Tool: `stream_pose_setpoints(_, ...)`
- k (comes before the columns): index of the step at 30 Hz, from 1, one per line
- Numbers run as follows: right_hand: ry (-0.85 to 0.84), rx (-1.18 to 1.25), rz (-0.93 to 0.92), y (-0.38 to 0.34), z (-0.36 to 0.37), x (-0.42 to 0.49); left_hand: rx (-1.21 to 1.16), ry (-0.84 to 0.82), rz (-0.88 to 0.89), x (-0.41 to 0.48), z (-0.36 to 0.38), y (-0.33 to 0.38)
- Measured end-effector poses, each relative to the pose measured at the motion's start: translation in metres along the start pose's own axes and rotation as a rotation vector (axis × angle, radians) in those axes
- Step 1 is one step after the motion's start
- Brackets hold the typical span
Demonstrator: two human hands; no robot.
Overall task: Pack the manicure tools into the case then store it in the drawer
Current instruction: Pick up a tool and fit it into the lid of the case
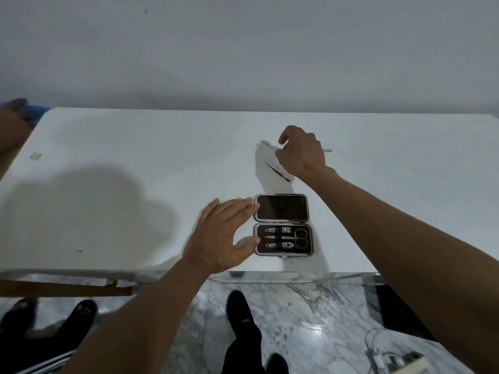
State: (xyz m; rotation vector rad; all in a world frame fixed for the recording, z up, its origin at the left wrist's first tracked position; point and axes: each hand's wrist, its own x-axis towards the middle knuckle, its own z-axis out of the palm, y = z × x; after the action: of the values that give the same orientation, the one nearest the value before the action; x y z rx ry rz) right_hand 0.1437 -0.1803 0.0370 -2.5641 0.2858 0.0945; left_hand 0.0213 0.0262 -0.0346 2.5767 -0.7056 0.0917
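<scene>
Left hand [218,233]: fingers straight and spread, touching open case [282,209]. Right hand [301,152]: fingers curled over loose tools [278,171]; can't tell whether it grips one.

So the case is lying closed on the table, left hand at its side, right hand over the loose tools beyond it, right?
No, the case is open, lid folded back, with scissors in its lower half, as the head view shows. The rest holds: it lies on the table, left hand at its side, right hand over the loose tools beyond it.
</scene>
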Motion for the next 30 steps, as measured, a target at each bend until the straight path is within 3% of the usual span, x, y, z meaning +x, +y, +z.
stream_pose_setpoints(6, 0.0, 0.079, -0.144, 0.02, -0.024, -0.053, 0.004, 0.017, -0.002, 0.0, 0.001, 0.0)
stream_pose_setpoints(13, -0.032, -0.029, -0.196, 0.064, -0.035, -0.111, 0.013, 0.008, -0.01, -0.001, 0.001, 0.001)
stream_pose_setpoints(20, -0.035, -0.205, -0.247, 0.085, -0.035, -0.119, 0.022, 0.009, -0.003, 0.0, 0.004, -0.002)
stream_pose_setpoints(30, -0.028, -0.243, -0.319, 0.077, -0.033, -0.116, 0.025, 0.002, -0.004, -0.001, 0.003, -0.002)
